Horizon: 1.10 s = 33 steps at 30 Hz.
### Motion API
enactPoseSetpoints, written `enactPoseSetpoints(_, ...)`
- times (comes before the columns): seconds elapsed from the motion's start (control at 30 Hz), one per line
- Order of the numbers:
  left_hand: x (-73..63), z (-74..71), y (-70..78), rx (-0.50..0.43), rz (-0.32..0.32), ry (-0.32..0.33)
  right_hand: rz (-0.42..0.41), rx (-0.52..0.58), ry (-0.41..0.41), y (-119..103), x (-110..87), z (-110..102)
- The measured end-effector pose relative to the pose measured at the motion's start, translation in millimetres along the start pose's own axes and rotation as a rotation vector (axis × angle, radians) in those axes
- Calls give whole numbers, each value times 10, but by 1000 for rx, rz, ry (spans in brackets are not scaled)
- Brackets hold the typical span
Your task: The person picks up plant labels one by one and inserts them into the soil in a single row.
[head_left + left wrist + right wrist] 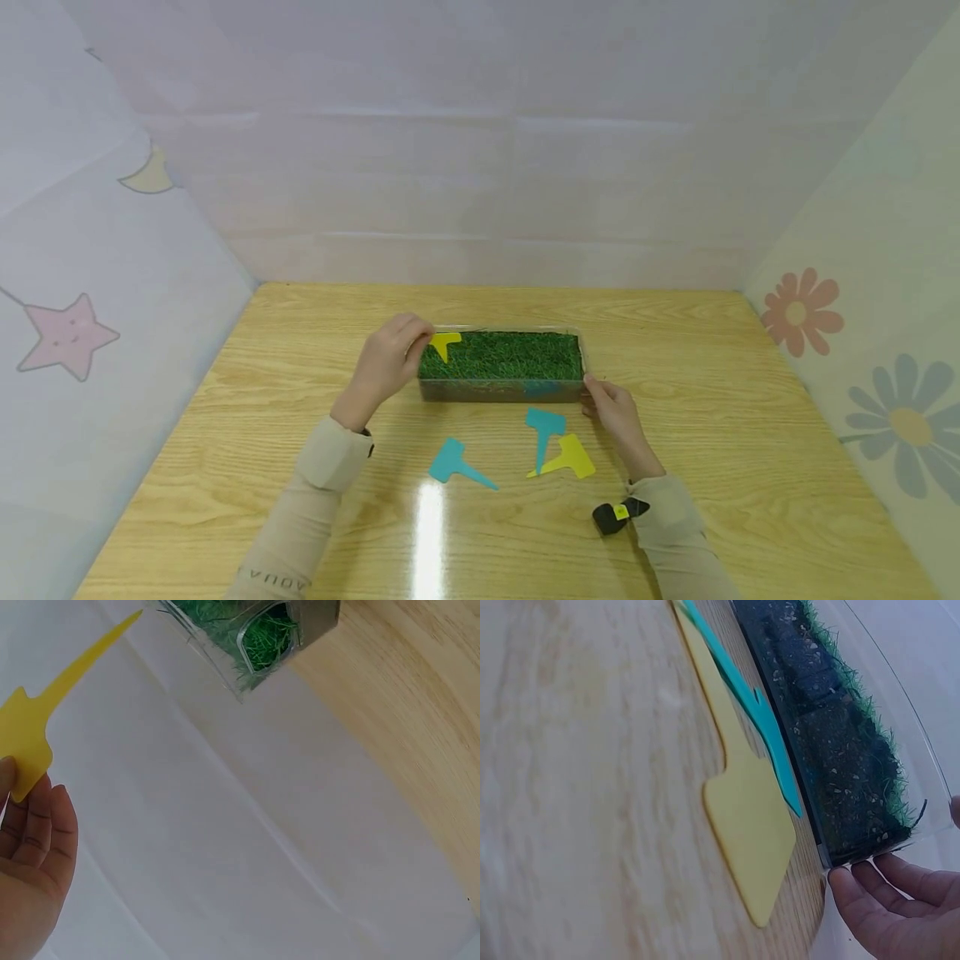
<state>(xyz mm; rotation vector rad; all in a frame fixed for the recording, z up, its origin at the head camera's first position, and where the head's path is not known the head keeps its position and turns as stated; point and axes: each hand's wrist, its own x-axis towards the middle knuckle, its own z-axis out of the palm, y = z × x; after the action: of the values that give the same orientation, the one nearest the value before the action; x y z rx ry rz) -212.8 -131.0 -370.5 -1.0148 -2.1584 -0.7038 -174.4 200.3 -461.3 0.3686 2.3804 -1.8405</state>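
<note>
A yellow T-shaped plant label [446,342] is pinched by its head in my left hand [387,357]. Its stem points down over the left end of a clear plastic box [480,390] full of green grass [502,354]. In the left wrist view, the label [30,735] has its pointed tip apart from the box. My right hand [613,412] grips the box's right front corner; the right wrist view has these fingers [885,900] against the end wall, with dark soil [840,765] behind the clear side.
In front of the box lie a blue label [543,423] partly over another yellow label [573,457], and a second blue label [450,460] further left. A black wrist device [611,518] sits by the right cuff. Printed walls enclose the wooden table [300,333].
</note>
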Motion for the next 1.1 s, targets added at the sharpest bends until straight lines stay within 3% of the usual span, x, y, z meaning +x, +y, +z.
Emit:
enactPoseSetpoints(0.37,-14,49,-122,64,-33,-17,-5,2,-2,-7,-15,-2)
enactPoseSetpoints(1.1,-136,214,-289,39,-84,-47,-20,10,18,-29,-26,8)
